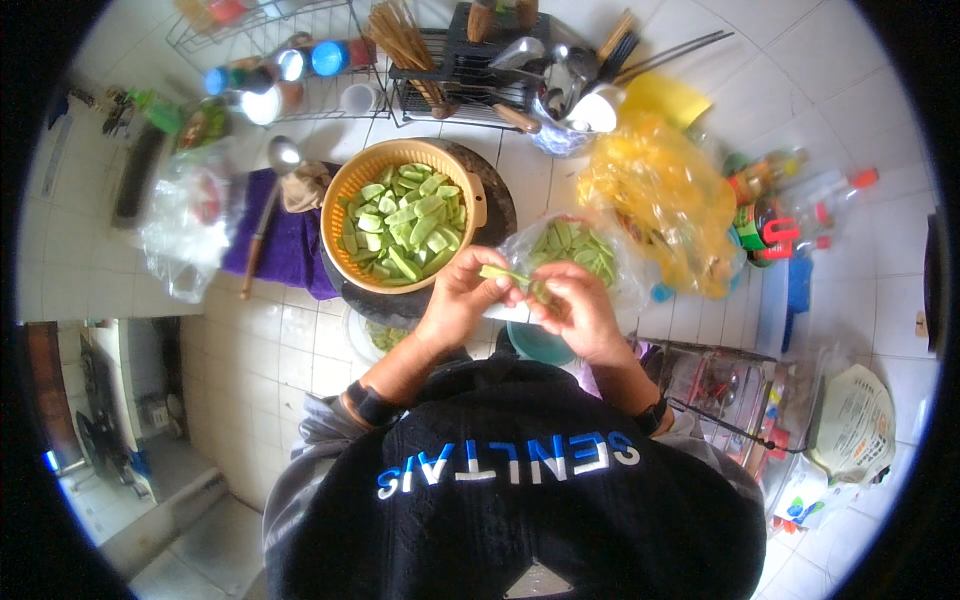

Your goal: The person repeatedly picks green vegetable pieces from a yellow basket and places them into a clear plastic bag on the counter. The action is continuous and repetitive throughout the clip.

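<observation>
My left hand (466,296) and my right hand (576,306) are close together over the counter's front edge, both gripping a flat green bean pod (504,274) between fingertips. Left of and beyond them, an orange plastic colander (331,225) holds many cut pieces of flat green beans (409,217) on a dark round board (501,184). Just beyond my right hand lies a clear plastic bag (634,259) with more flat green beans (574,244). A teal basin (536,343) shows partly below my hands, and a pale container (360,337) with green scraps is below the board.
A ladle (264,217) crosses a purple cloth (281,244) at the left, near a clear plastic bag (191,225). A yellow plastic bag (664,202) and several bottles (772,225) stand at the right. Wire racks (472,112) and a utensil pot (559,135) line the back.
</observation>
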`<action>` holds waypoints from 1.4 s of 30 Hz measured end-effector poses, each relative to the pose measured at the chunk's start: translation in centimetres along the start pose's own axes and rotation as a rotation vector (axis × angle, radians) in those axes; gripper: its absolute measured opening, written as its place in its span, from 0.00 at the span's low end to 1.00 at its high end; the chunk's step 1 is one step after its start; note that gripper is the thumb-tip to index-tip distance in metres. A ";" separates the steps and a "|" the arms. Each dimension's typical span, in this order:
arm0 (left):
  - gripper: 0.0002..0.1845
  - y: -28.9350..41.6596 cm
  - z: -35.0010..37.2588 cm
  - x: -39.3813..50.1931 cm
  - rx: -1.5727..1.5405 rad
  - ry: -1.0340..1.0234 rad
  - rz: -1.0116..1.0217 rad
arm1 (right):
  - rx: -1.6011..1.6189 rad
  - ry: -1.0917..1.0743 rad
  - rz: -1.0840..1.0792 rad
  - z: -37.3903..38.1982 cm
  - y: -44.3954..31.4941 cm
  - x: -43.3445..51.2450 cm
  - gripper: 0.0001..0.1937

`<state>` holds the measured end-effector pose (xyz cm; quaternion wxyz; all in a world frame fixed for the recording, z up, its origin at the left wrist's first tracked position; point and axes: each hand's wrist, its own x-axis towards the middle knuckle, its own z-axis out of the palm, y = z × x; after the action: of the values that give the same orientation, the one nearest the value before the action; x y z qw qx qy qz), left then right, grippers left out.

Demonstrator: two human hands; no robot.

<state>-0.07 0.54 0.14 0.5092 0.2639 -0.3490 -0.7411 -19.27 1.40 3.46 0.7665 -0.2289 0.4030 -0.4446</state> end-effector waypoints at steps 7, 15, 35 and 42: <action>0.09 1.4 -1.3 -1.2 0.925 -0.097 0.132 | -0.294 -0.090 0.010 -0.7 2.0 0.2 0.03; 0.06 -0.3 -1.7 -1.7 0.369 -0.001 0.089 | -0.009 -0.037 0.065 -0.6 3.4 1.2 0.02; 0.21 1.8 -2.1 -0.6 0.953 0.307 0.240 | -1.636 0.569 -0.187 -14.1 7.1 10.9 0.08; 0.16 1.8 -1.0 -0.5 1.098 0.139 0.311 | -0.906 0.543 -0.228 -13.2 4.4 7.7 0.05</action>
<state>1.91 0.37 0.95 0.4224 0.4835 -0.6829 -0.3485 -25.78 -2.93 -10.41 0.4061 -0.4559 0.7105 -0.3498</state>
